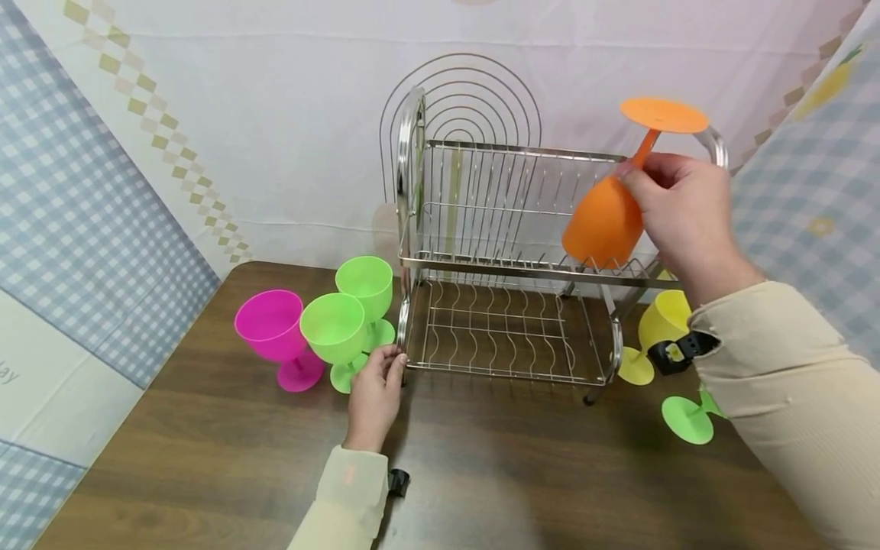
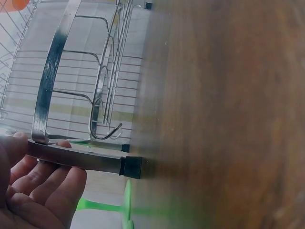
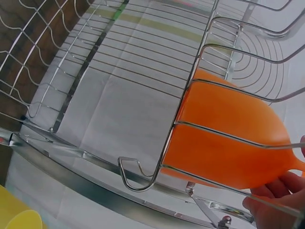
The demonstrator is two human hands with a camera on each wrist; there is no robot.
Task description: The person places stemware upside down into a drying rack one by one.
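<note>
An orange plastic goblet [image 1: 605, 221] is tilted upside down at the right end of the dish rack's [image 1: 522, 269] upper tier. My right hand [image 1: 694, 210] pinches its stem close to the bowl, with the round foot on top. In the right wrist view, the goblet's bowl [image 3: 228, 138] shows behind the wires of that tier, its rim along the tier's lower wires. Low on the rack's left side, my left hand [image 1: 374, 389] grips the metal leg. The left wrist view shows its fingers [image 2: 52, 186] around this leg [image 2: 81, 157], just above the black foot cap.
Left of the rack stand a magenta goblet [image 1: 271, 328] and two green goblets [image 1: 333, 328], [image 1: 364, 286] upright on the wooden table [image 1: 227, 458]. A yellow goblet [image 1: 663, 321] and another green goblet [image 1: 687, 420] are at the right, partly behind my right arm. A white cloth [image 1: 296, 153] hangs behind.
</note>
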